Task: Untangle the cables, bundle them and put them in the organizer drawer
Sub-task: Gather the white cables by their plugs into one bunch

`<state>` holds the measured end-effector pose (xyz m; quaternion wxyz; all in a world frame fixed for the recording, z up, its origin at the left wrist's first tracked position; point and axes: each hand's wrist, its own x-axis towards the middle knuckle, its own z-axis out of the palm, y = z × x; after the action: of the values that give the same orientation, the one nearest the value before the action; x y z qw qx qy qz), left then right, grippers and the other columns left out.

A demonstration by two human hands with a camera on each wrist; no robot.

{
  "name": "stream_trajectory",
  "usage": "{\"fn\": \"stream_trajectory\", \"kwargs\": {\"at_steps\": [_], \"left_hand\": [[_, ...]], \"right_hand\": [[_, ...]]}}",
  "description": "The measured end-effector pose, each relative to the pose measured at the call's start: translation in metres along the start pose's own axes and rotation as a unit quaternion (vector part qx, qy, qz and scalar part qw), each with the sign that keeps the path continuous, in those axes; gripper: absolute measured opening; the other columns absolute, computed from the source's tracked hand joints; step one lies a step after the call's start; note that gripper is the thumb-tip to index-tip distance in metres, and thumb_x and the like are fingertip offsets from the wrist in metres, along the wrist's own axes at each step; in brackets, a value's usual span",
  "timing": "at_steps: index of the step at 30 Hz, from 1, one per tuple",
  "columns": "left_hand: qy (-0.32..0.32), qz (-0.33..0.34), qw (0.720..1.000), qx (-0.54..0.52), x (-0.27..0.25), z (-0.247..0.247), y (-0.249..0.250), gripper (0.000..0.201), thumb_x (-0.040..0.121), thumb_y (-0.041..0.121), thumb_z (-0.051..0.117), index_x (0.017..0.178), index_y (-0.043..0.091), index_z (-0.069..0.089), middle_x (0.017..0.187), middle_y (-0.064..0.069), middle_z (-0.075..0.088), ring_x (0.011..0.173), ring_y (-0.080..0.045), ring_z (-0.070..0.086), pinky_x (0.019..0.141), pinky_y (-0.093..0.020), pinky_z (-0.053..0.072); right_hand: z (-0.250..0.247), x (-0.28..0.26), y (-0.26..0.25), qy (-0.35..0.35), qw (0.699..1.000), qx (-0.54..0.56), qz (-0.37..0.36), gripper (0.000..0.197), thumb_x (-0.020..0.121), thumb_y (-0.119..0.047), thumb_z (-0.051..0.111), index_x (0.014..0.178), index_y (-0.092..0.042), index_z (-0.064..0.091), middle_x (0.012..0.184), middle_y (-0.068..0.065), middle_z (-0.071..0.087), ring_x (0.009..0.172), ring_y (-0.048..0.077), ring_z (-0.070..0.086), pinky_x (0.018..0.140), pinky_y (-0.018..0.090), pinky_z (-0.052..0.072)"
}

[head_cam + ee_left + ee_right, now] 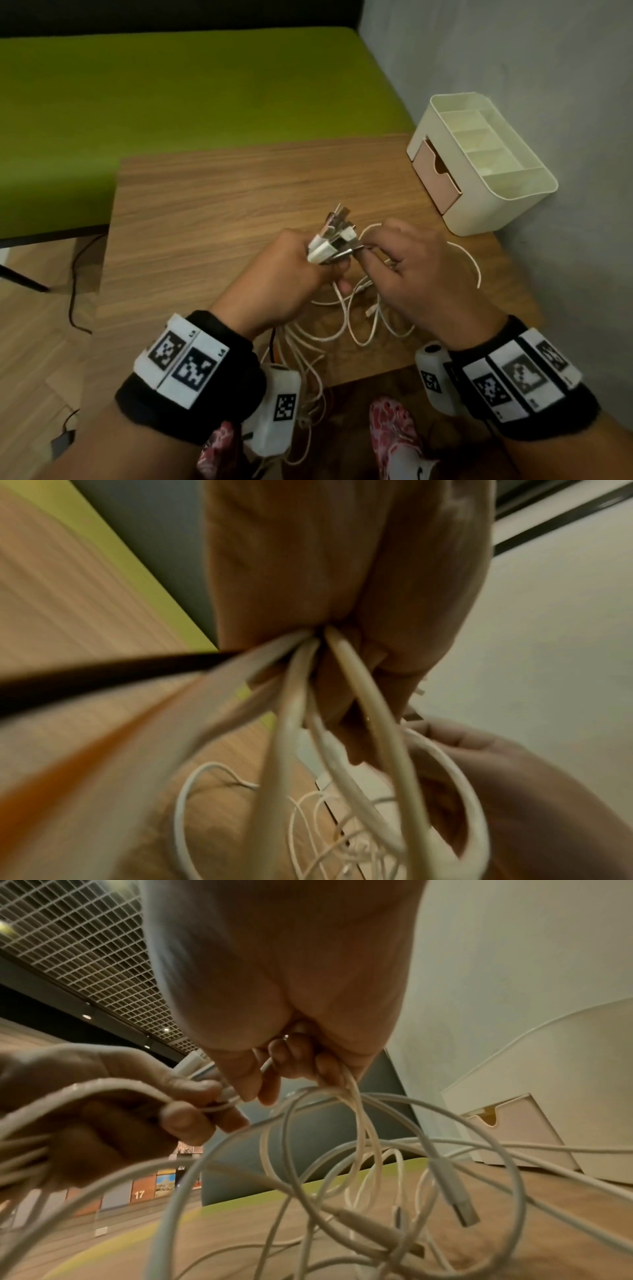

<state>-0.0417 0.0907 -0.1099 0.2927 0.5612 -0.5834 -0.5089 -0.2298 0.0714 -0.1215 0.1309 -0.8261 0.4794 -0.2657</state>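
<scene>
The left hand (279,274) grips a bunch of white cables (356,318) by their plugs above the wooden table (205,219); the right hand (411,267) pinches one strand, the organizer drawer (435,174) closed nearby

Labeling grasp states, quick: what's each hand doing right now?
Left hand: closed, gripping the gathered plug ends of the white cables.
Right hand: closed, pinching a cable strand.

One readable number, far off.
A white "17" stands on a brown-orange panel (139,1194) in the row of coloured panels across the room; the wristband tags (186,359) carry black-and-white square codes, their small print too blurred to read.
</scene>
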Motion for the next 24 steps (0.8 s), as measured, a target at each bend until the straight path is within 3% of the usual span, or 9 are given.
{"fn": "stream_trajectory", "kwargs": {"at_steps": [2,4,7,9,13,16,18,21,24], "left_hand": [[0.032,0.017,0.999,0.030,0.001,0.001,0.000,0.024,0.092,0.020,0.066,0.071,0.010,0.070,0.061,-0.008,0.067,0.037,-0.003,0.039,0.041,-0.019,0.030],[0.082,0.030,0.996,-0.017,0.002,-0.003,0.000,0.027,0.090,0.023,0.067,0.066,0.011,0.067,0.054,-0.007,0.057,0.040,-0.009,0.039,0.042,-0.023,0.029],[0.137,0.030,0.970,-0.200,0.004,-0.017,0.001,0.021,0.095,0.014,0.059,0.075,0.013,0.066,0.056,0.000,0.051,0.041,-0.009,0.032,0.042,-0.022,0.022],[0.147,0.026,0.963,-0.225,0.002,-0.026,0.000,0.020,0.097,0.012,0.055,0.080,0.013,0.065,0.058,0.000,0.051,0.042,-0.007,0.031,0.043,-0.022,0.020],[0.145,-0.014,0.989,-0.003,0.004,-0.032,-0.012,0.016,0.090,0.015,0.065,0.076,0.016,0.073,0.068,0.000,0.070,0.045,-0.006,0.047,0.044,-0.025,0.032],[0.142,-0.041,0.977,0.155,0.005,-0.016,-0.018,0.032,0.086,0.014,0.069,0.056,0.022,0.062,0.051,0.003,0.059,0.053,-0.022,0.057,0.046,-0.028,0.034],[0.154,-0.031,0.964,0.212,0.003,-0.005,-0.015,0.039,0.088,0.012,0.064,0.053,0.023,0.051,0.051,0.005,0.054,0.052,-0.016,0.053,0.045,-0.026,0.028],[0.158,0.033,0.970,0.179,0.003,0.002,-0.012,0.036,0.089,0.015,0.063,0.056,0.021,0.052,0.054,0.004,0.056,0.053,-0.015,0.052,0.047,-0.032,0.035],[0.123,0.097,0.981,0.116,0.002,0.008,-0.009,0.031,0.088,0.013,0.063,0.061,0.029,0.058,0.060,0.014,0.062,0.056,-0.004,0.054,0.053,-0.028,0.041]], "right_hand": [[-0.003,0.001,-0.002,-0.002,0.999,0.028,0.014,0.015,0.093,-0.027,0.058,0.088,-0.016,0.067,0.074,-0.013,0.052,0.066,0.008,0.046,0.057,0.011,0.035],[-0.008,0.002,-0.002,-0.014,0.996,0.074,0.037,0.018,0.096,-0.031,0.058,0.086,-0.018,0.065,0.068,-0.011,0.054,0.066,0.009,0.051,0.055,0.016,0.037],[-0.012,0.004,0.009,-0.042,0.988,0.115,0.090,0.020,0.096,-0.037,0.056,0.088,-0.021,0.066,0.069,-0.006,0.062,0.065,0.009,0.057,0.054,0.018,0.040],[-0.013,0.004,0.017,-0.056,0.984,0.113,0.128,0.020,0.097,-0.041,0.054,0.090,-0.026,0.065,0.075,-0.007,0.065,0.068,0.007,0.060,0.059,0.023,0.046],[-0.014,0.004,0.018,0.034,0.967,0.199,0.157,0.012,0.097,-0.032,0.056,0.089,-0.028,0.064,0.078,-0.013,0.062,0.071,0.003,0.058,0.063,0.018,0.047],[-0.009,0.005,0.014,0.048,0.972,0.194,0.124,0.011,0.096,-0.028,0.060,0.090,-0.026,0.069,0.079,-0.017,0.057,0.075,0.005,0.056,0.067,0.017,0.043],[-0.005,0.004,0.013,0.025,0.987,0.136,0.085,0.013,0.095,-0.027,0.061,0.093,-0.021,0.072,0.079,-0.015,0.054,0.078,0.003,0.053,0.066,0.010,0.038],[0.003,0.002,0.010,-0.010,0.998,0.053,0.015,0.022,0.095,-0.030,0.055,0.099,-0.018,0.073,0.080,-0.017,0.048,0.078,-0.004,0.049,0.065,0.006,0.036],[0.012,0.001,0.004,-0.026,0.998,0.042,-0.025,0.031,0.092,-0.031,0.049,0.097,-0.012,0.074,0.083,-0.007,0.053,0.071,0.005,0.050,0.060,0.015,0.038]]}}
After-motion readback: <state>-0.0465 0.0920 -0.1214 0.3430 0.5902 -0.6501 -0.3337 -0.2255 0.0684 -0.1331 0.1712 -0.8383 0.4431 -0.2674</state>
